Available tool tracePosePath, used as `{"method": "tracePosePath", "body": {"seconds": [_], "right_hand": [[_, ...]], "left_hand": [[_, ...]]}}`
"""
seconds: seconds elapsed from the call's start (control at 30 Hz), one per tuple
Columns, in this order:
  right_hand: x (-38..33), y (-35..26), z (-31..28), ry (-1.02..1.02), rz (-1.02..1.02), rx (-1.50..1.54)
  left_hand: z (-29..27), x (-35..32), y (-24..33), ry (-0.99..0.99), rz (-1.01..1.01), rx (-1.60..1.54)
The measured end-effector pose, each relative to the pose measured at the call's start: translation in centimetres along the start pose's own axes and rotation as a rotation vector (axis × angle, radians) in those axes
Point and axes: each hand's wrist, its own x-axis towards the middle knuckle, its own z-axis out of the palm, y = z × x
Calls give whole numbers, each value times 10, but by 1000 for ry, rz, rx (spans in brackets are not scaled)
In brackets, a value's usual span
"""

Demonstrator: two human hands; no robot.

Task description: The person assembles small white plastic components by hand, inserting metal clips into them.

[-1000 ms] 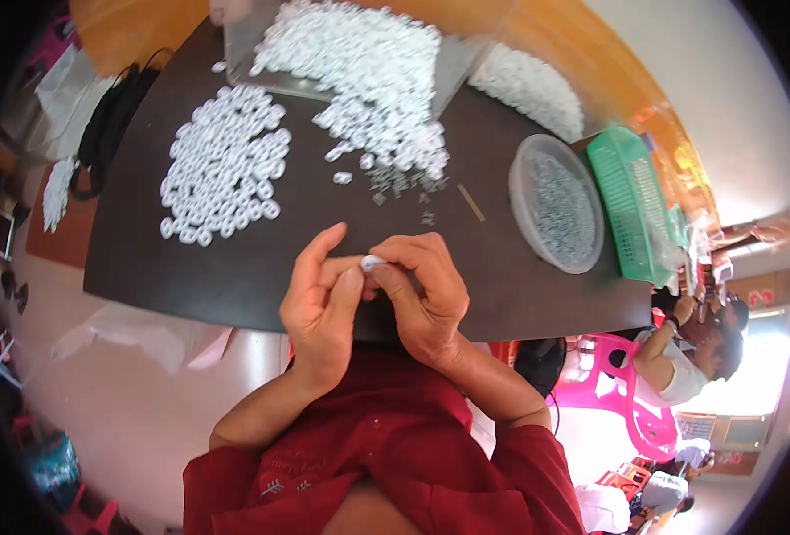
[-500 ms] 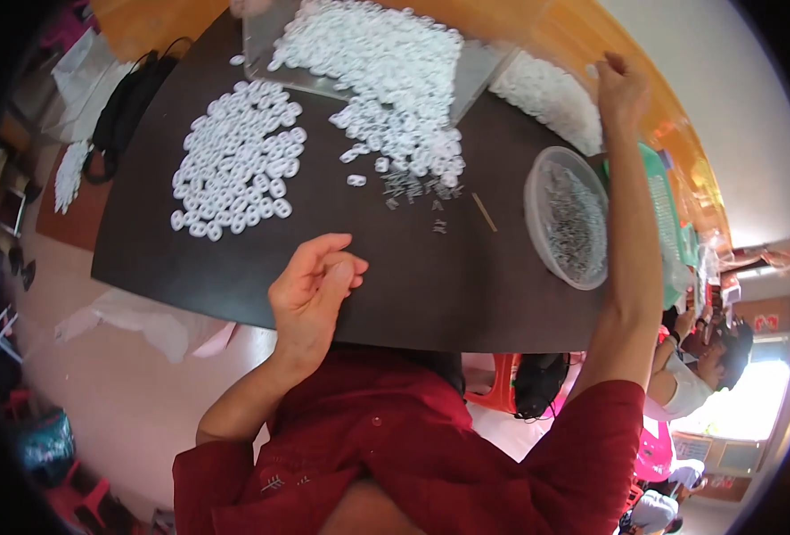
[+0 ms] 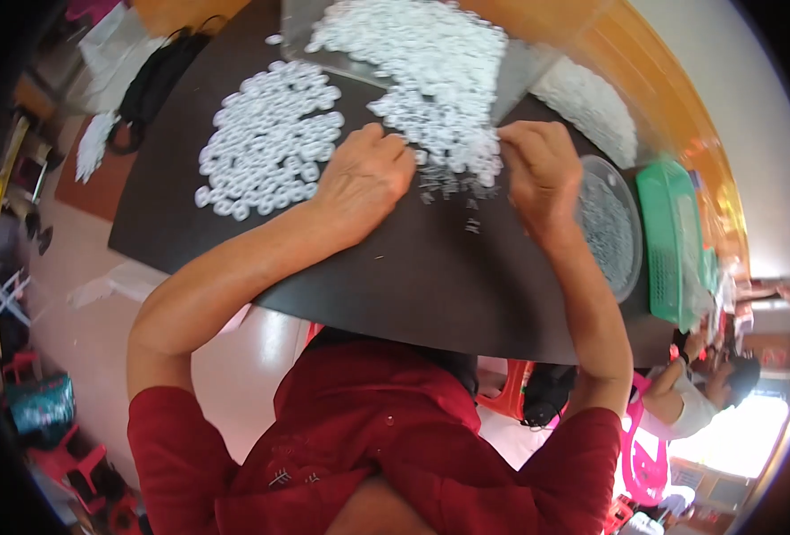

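My left hand [image 3: 366, 183] reaches to the near edge of a heap of small white oval pieces [image 3: 448, 125]. Its fingers are curled closed, and what they grip, if anything, is hidden. At the heap's right edge my right hand [image 3: 542, 174] makes a pinch with thumb and fingers. Anything between those fingertips is too small to make out. Short thin metal pins [image 3: 439, 185] lie loose between the two hands, in front of the heap. Left of my left hand spreads a second group of white oval pieces [image 3: 266, 138], each showing holes.
A clear tray [image 3: 350, 67] at the back holds the heap, which spills onto the dark table [image 3: 395, 294]. To the right stand a round tub of metal pins [image 3: 607, 227], a green basket [image 3: 667, 241] and a clear bag of white pieces [image 3: 591, 102]. Another person [image 3: 693, 392] sits farther right.
My right hand has come down from the far right to the heap's right edge. My left hand has moved forward from the table's near side to the pieces. The view has shifted somewhat.
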Motion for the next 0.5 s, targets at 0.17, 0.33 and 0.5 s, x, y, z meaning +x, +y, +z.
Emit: {"method": "tracePosePath", "body": {"seconds": [0.17,0.33,0.5], "right_hand": [[-19,11,-5,-20,31,-44],[-52,88,-47,33,215,-367],[-73,188,-104,-36,629,-610]], "left_hand": [[9,-5,-11,-102,152,111],[5,-2,-5,-94,66,39],[-9,-12,5,-52,69,7]]}}
